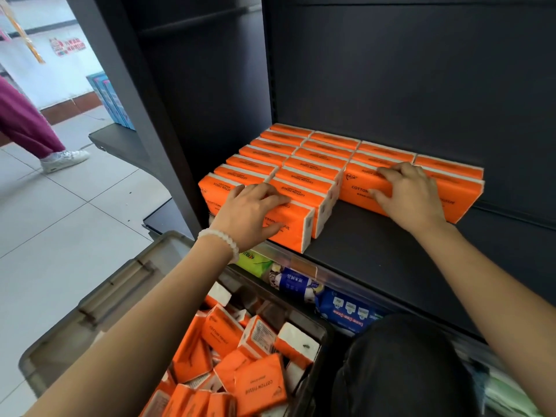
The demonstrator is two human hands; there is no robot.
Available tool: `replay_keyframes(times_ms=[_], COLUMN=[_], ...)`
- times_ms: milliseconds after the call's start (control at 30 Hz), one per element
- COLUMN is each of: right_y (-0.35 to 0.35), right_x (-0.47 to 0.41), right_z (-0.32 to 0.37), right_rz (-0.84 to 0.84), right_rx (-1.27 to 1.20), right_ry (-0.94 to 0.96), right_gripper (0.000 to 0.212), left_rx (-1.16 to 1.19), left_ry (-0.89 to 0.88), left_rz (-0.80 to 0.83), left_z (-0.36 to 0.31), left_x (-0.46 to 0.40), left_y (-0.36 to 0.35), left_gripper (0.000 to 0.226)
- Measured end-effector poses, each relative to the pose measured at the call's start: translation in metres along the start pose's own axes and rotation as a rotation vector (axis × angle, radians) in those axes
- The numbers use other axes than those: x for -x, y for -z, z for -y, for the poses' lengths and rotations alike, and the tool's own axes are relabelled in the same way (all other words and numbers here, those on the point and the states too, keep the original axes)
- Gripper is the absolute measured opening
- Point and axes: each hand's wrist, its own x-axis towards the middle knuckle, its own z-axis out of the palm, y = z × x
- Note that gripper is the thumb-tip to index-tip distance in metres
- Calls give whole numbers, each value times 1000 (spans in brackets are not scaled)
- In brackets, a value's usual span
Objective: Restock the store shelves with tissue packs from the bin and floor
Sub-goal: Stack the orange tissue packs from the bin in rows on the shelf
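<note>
the orange tissue packs [304, 164] stand on edge in rows on the dark shelf [370, 236], filling its left and back part, and i can read "cotton tissue" on several tops. i see the left hand [249, 212] lying over the front pack of the second row [290, 228], fingers spread and fairly straight across its top edge, the thumb down its front face; the palm hides part of the print and covers the near corner of the leftmost row. the right hand [412, 197] rests on the front pack of the right-hand group [361, 188], fingertips on the top edge, thumb stretched along the orange front; its fingers look loosely straight rather than curled round anything, though the far side of that pack is hidden behind the hand, so i cannot tell how far they wrap. a white bead bracelet [222, 239] sits on the left wrist. below the shelf, a grey bin [99, 299] holds a loose jumble of more orange packs [237, 365], partly hidden by the left forearm and cut off at the bottom edge. blue and green packets [304, 281] show on the lower shelf, mostly hidden under its lip. at the far left another person's purple trouser leg and white shoe [64, 159] are cut off by the edge.
</note>
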Motion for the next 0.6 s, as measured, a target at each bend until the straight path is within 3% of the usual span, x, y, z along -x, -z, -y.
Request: replay_keyframes(times_ms=[400,600], right_y=[35,14], right_x=[107,157], right_z=[72,121], right_rz=[-44,27], right_rx=[-197,-264], right_ry=[197,339], right_gripper=[38,34], left_rx=[23,31], left_ry=[84,275], left_rz=[-236,-179], left_z=[-29,-28], left_x=[112,204], left_y=[11,-6], left_gripper=[43,40])
